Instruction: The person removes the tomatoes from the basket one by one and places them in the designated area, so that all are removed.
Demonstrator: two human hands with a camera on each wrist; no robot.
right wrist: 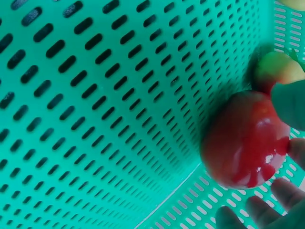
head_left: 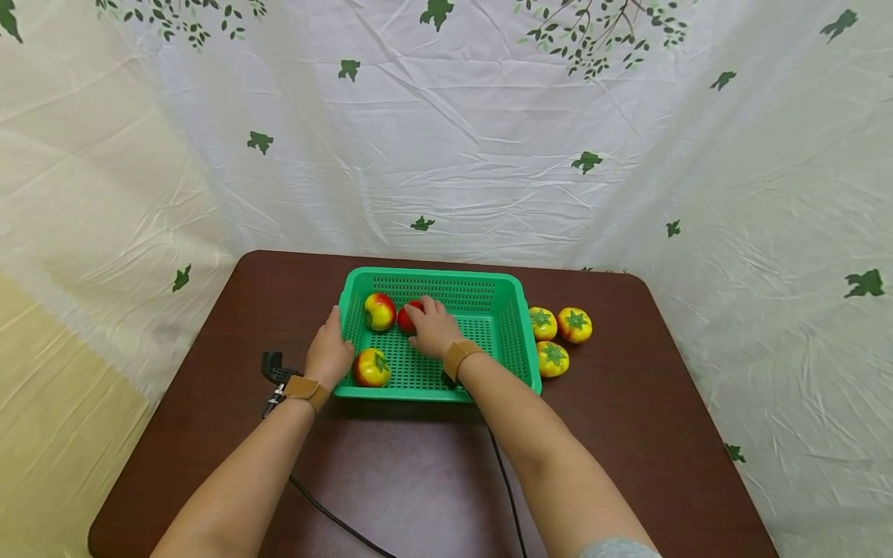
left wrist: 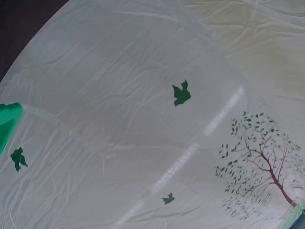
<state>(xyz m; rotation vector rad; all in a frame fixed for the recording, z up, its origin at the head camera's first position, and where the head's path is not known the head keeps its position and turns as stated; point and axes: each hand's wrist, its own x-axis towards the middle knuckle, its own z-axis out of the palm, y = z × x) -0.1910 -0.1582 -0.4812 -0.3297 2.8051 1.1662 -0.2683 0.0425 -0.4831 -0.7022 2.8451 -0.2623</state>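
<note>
A green plastic basket (head_left: 432, 394) with slotted walls stands on the table. My right hand (head_left: 434, 332) reaches inside it and pinches a glossy red apple (right wrist: 245, 140) between thumb and index finger. The other fingers (right wrist: 259, 210) are spread below the apple, apart from it. Beside it is a red-yellow apple (head_left: 380, 311). A yellow-red fruit with a green leafy cap (head_left: 372, 367) lies near the basket's front left corner. My left hand (head_left: 329, 353) holds the basket's left rim, its thumb at the rim and its fingers along the outside. The left wrist view misses this hand.
Against the basket's right outer side lie three yellow-red fruits with green caps (head_left: 553, 359) on the dark brown table (head_left: 628, 434). Black cables (head_left: 335, 527) run from both wrists toward the front. A white sheet (head_left: 446, 139) with green leaf prints surrounds the table.
</note>
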